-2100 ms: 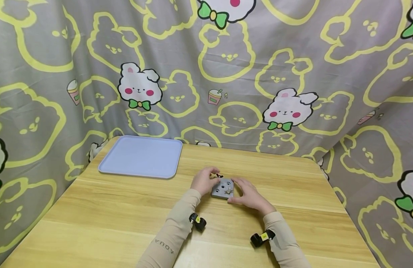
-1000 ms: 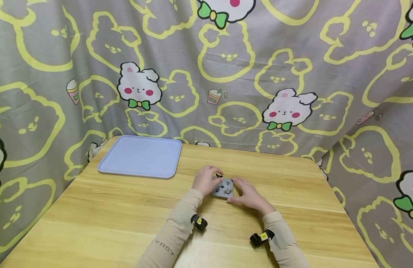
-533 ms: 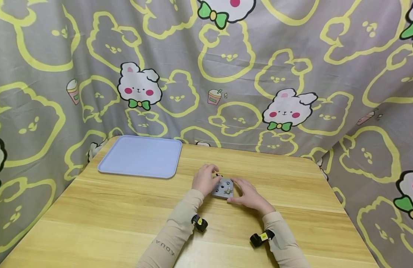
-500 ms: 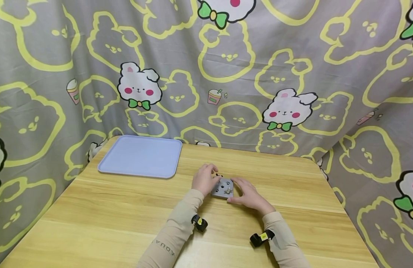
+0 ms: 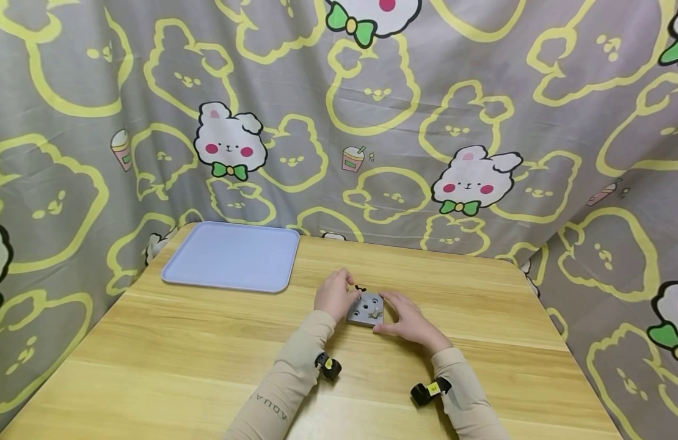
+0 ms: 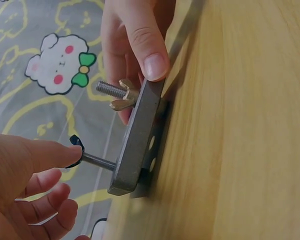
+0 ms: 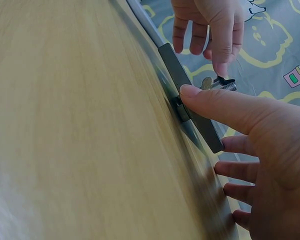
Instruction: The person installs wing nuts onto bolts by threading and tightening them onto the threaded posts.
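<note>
A person works at a wood-topped bench (image 5: 207, 366), where a gray metal block (image 5: 364, 314) sits near the middle between two hands. The right hand (image 5: 407, 316) holds the block at its right side, thumb and index finger pinching it at opposite corners, the other fingers spread. The left hand (image 5: 336, 296) sets its thumb against a black winged knob (image 6: 77, 143) at the outer end of a metal rod (image 6: 98, 161) that stands out from the block; its other fingers curl loosely, apart from the knob and pinching nothing that shows. In the head view, the left fingers lie a little farther back than a second ago, and the knob, partly covered then, now shows plainly with its wings seemingly at a new angle. The shift suggests a short turn of the knob under the thumb, though whether it tightens or loosens cannot be told. The block and the right hand that steadies it stay in place. A brassy wing nut (image 6: 130, 96) sits on its own bolt (image 6: 110, 89) on the same face of the block, untouched by the left thumb. A pale blue tray (image 5: 229, 256) lies well apart at far left, before a patterned curtain (image 5: 295, 73).
</note>
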